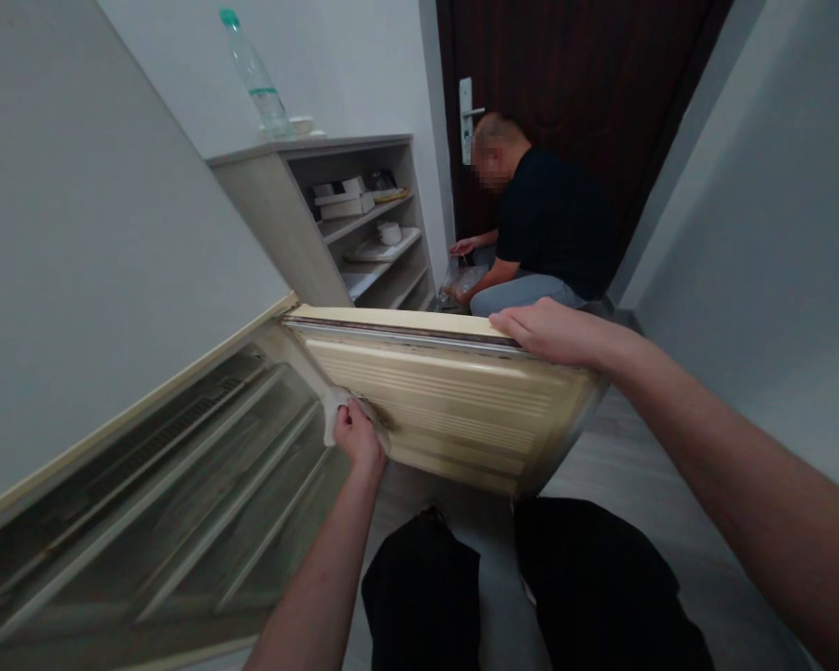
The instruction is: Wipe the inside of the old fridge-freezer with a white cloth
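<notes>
A cream-coloured fridge door [433, 391] stands swung out, its ribbed inner side facing me. My right hand [552, 333] is closed over the top edge of this door near its free end. At the hinge side, my left hand [359, 436] pinches a white cloth [331, 417] beside the door's inner edge. Part of the cloth is hidden behind my fingers. Left of the door lies the open fridge compartment [182, 503], with several pale shelf bars inside and a dark seal-like strip along the door's top edge.
Behind the door, a grey shelf unit [252, 186] holds boxes and a white cup [390, 233]; a plastic bottle [262, 89] stands on top. A person [552, 214] crouches by the dark entrance door [566, 65], handling a clear plastic bag [461, 277]. My legs are below.
</notes>
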Tool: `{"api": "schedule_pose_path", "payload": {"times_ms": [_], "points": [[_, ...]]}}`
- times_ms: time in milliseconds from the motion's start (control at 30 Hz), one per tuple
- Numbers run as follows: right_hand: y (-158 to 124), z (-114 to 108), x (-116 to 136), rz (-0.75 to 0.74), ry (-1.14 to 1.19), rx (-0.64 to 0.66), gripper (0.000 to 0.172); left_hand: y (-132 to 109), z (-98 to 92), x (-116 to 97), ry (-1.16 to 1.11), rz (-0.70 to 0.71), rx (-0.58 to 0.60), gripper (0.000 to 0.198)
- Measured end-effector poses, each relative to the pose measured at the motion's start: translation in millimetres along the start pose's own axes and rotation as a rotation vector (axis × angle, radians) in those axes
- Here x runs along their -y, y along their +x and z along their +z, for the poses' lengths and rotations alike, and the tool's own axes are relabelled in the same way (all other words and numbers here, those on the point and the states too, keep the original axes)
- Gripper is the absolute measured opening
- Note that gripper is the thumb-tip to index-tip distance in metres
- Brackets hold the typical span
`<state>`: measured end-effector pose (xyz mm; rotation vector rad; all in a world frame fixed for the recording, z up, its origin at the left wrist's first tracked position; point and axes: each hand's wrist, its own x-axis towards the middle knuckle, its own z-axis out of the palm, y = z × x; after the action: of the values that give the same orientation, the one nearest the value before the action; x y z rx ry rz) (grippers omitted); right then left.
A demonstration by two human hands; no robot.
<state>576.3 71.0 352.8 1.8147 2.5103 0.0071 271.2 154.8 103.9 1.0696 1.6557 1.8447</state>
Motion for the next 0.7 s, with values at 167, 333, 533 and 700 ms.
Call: {"api": "schedule_pose_path", "payload": {"times_ms": [167, 333, 533, 700], "points": [[-1.0, -2.8, 2.4, 0.024, 0.019, 0.005, 0.045, -12.4, 5.6, 7.2, 0.038, 0.013, -0.018, 0.042], [-1.8, -4.1, 3.3, 0.025, 0.042, 0.001, 0.047, -35.5, 5.3, 7.4, 0.022, 0.023, 0.019, 0.044], [-2.2, -3.5, 3.6, 0.044, 0.024, -0.013, 0.048, -68.5, 6.3, -3.0, 0.016, 0.027, 0.072, 0.047], [-2.4, -2.1, 2.5, 0.036, 0.016, -0.025, 0.048, -97.5, 9.0, -9.0, 0.034, -0.008, 0.124, 0.047]]}}
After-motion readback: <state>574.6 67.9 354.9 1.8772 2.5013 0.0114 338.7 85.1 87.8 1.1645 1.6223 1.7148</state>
